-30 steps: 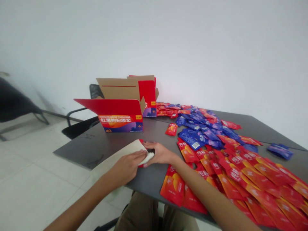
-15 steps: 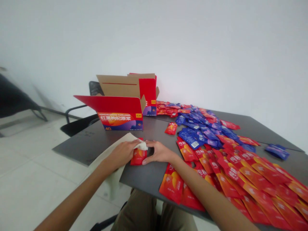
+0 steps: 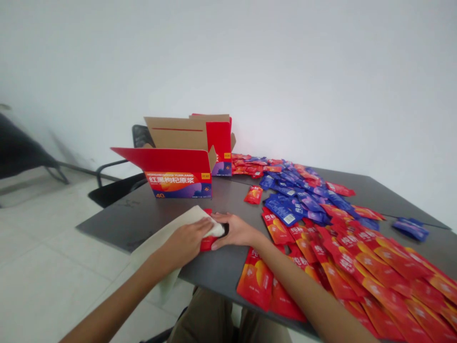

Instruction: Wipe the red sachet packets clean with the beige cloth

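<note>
A red pouch (image 3: 206, 245) lies flat on the dark table near its front edge, mostly covered by the cloth and my hands. My left hand (image 3: 186, 240) is closed on a pale cloth (image 3: 167, 232) and presses it onto the pouch; the cloth's tail hangs over the table edge. From the right, my right hand (image 3: 236, 230) curves around the pouch, thumb at the near edge and fingers at the far edge, holding it in place. Close by on the right is a spread of red pouches (image 3: 257, 276), several overlapping.
Two red cardboard boxes, a near one (image 3: 180, 185) and one behind (image 3: 223, 143), stand with flaps raised at the back left. Blue pouches (image 3: 285, 207) lie heaped among red ones farther back. A lone red pouch (image 3: 253, 195) rests mid-table. A black chair (image 3: 114, 190) stands behind the table (image 3: 143, 214).
My left hand has slid the cloth rightward and toward me over the pouch, covering more of it. My right hand stays at the pouch's right side. The camera view has tilted slightly.
</note>
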`<state>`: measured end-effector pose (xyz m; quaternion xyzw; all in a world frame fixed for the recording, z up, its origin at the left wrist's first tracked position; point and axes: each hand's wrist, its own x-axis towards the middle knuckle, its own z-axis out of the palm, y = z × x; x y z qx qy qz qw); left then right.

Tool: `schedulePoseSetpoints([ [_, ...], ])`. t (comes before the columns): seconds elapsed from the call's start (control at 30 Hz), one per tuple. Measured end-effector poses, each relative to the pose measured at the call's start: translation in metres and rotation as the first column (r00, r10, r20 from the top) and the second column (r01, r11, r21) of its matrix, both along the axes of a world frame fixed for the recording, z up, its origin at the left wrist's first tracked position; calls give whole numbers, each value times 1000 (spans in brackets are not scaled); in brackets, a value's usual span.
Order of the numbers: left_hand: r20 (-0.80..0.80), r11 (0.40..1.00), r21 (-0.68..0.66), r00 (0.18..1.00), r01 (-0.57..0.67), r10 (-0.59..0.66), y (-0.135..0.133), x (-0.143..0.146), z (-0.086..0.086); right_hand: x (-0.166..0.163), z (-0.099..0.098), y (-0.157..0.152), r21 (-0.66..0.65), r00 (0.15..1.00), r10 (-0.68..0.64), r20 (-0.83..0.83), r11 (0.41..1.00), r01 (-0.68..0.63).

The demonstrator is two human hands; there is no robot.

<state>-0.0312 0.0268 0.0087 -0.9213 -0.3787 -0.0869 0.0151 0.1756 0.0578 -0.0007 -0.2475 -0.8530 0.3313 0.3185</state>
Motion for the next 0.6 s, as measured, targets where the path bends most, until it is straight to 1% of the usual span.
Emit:
schedulePoseSetpoints([
  [0.07,10,995,-2,995,96,-96,-7,1,-3,0,-2,1,4,999,-22,35,1000,22],
  [0.1,25,994,-2,994,111,-111,-7,0,-3,0,-2,2,4,998,-35,46,999,35],
  [0.13,41,996,0,995,94,-94,-5,-1,-3,0,-2,1,3,998,-43,47,999,43],
  [0.27,63,998,-7,996,-69,70,9,-4,2,0,0,-1,-12,1000,-21,-5,1000,21],
  [0.3,57,997,-8,995,-77,77,9,-4,3,0,0,-1,-13,1000,-13,-12,1000,13],
  [0.33,48,998,-10,997,-56,56,7,-3,2,0,0,-1,-14,1000,-13,-8,1000,13],
  [0.43,40,996,-29,996,80,-79,-3,0,-1,0,-1,1,-7,999,-35,39,999,35],
  [0.47,50,994,-38,993,106,-104,-5,0,-1,-1,-1,1,-6,998,-39,55,999,40],
  [0.5,64,994,-42,993,102,-99,-5,-1,-1,-1,0,0,-8,997,-40,63,999,41],
  [0.6,93,999,-47,995,-22,26,6,-3,3,-1,3,-2,-24,999,-41,36,999,42],
])
